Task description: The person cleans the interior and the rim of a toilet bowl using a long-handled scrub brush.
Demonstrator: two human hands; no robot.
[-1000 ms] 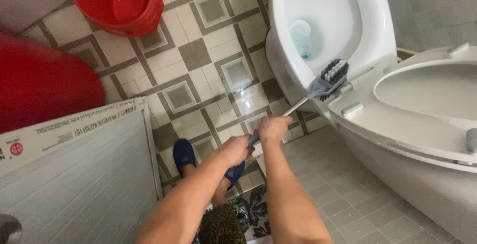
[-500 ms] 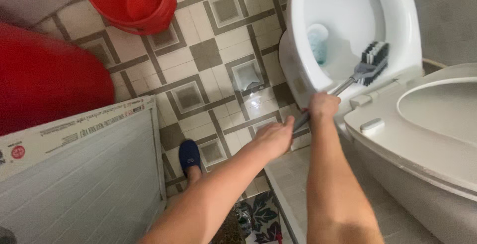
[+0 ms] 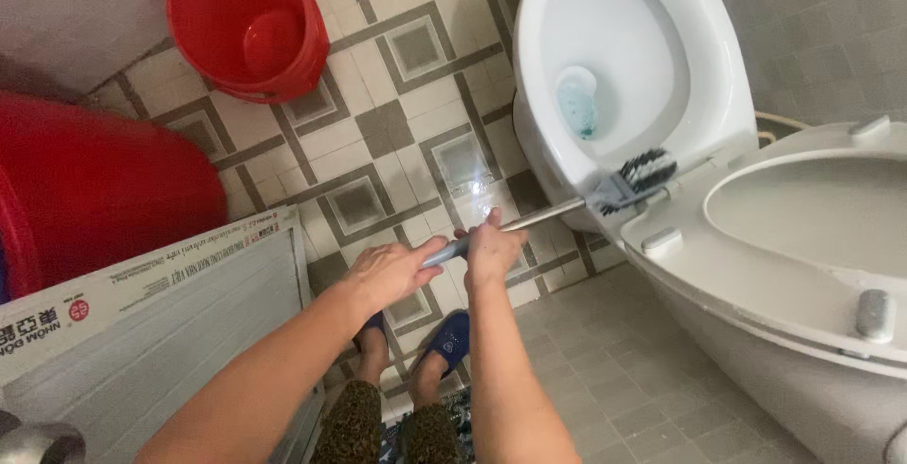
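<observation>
Head view: toilet brush (image 3: 567,201) lies nearly level, its dark bristle head (image 3: 647,170) resting against the near inner rim of the toilet bowl (image 3: 539,39), handle running back from the bowl toward me. My right hand (image 3: 491,249) is clenched around the metal shaft, closer to the bowl. My left hand (image 3: 392,270) grasps the grey handle end, just behind the right hand and farther from the bowl. Blue water sits at the bottom of the bowl. Raised seat and lid (image 3: 803,237) stand open on the bowl's right side. Patterned tile floor (image 3: 397,114) spreads left of the bowl. A red bucket (image 3: 248,25) stands on that floor, well apart from the bowl to its left. My blue slippers (image 3: 452,339) are on the floor below my hands, near the bowl's base.
</observation>
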